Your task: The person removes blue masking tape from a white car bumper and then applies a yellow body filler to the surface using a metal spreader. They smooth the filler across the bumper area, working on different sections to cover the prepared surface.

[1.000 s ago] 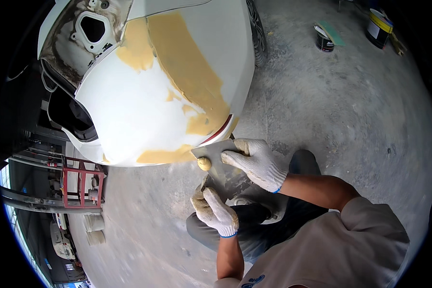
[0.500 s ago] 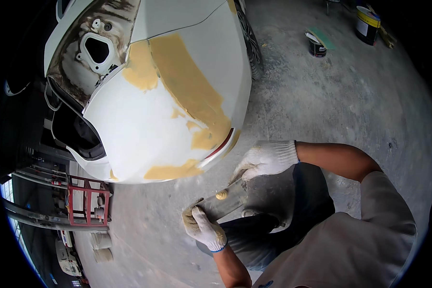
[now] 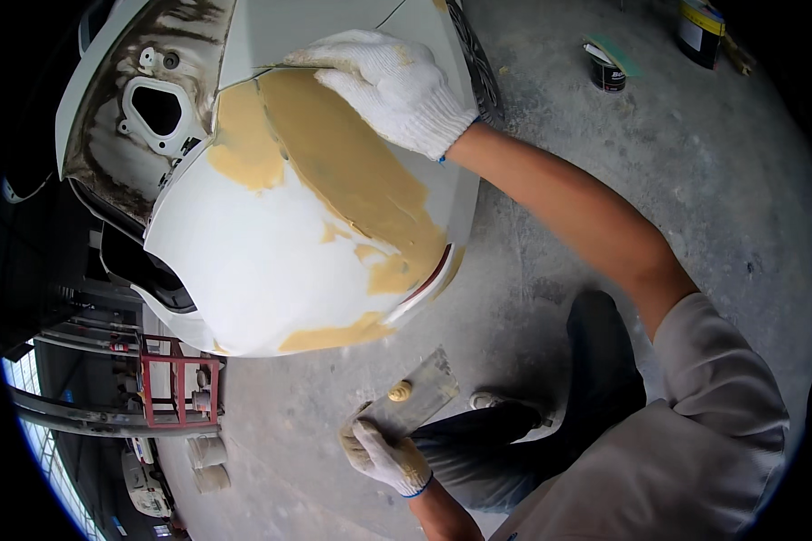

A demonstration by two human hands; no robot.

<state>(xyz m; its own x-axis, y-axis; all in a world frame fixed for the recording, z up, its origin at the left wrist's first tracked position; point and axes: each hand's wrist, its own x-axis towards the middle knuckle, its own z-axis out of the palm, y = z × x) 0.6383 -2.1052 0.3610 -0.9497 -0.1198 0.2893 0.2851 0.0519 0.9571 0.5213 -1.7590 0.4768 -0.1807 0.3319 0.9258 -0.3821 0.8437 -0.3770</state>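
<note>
In a white knit glove, my left hand (image 3: 386,458) grips one end of a flat grey board (image 3: 429,397). A small mound of tan filler (image 3: 400,391) sits on that board. My right hand (image 3: 383,86), gloved too, is at the far side of the white car body (image 3: 244,261), its fingers closed and pressed near the panel seam. Whatever thin thing those fingers pinch is mostly hidden. Just below the hand, a broad band of tan filler (image 3: 343,171) runs down the curved panel. Smaller patches lie at its left and along the lower edge.
A black can (image 3: 607,77) with a green sheet on it stands on the concrete floor (image 3: 550,243) at the far right, near a larger yellow-and-black bucket (image 3: 700,34). At left are a red metal frame (image 3: 180,383) and white buckets (image 3: 209,464).
My right hand has left the board's far end and reached up to the car's panel seam. My left hand still holds the board with the filler, nearly in place. The view has shifted slightly.
</note>
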